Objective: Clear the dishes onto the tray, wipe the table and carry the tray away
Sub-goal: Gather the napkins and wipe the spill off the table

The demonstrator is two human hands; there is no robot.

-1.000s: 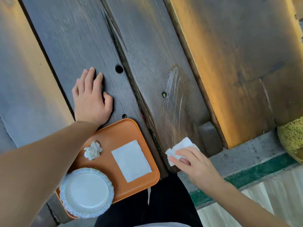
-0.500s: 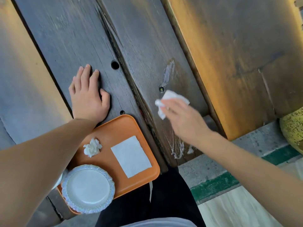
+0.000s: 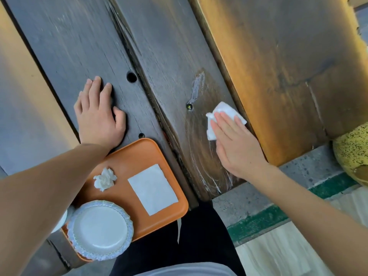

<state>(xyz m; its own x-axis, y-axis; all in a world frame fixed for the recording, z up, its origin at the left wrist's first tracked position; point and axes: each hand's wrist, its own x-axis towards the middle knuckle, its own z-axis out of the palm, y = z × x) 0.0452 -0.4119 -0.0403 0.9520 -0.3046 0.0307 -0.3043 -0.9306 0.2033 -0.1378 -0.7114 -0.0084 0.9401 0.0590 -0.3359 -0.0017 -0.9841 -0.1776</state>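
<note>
An orange tray lies on the dark wooden table at its near edge. On the tray sit a white scalloped plate, a crumpled tissue and a flat white napkin. My left hand rests flat on the plank just beyond the tray. With straight fingers, my right hand presses a white wipe onto the plank to the right of the tray. Wet streaks arc across the wood around the wipe.
A yellow speckled object sits at the right edge, below the table. Grey paving with a green stripe lies under the table's near edge. Something white peeks out under my left forearm beside the plate.
My right hand carried the wipe from the near edge up the plank, then right and slightly back, leaving fresh wet streaks. The left hand and the tray have stayed in place.
</note>
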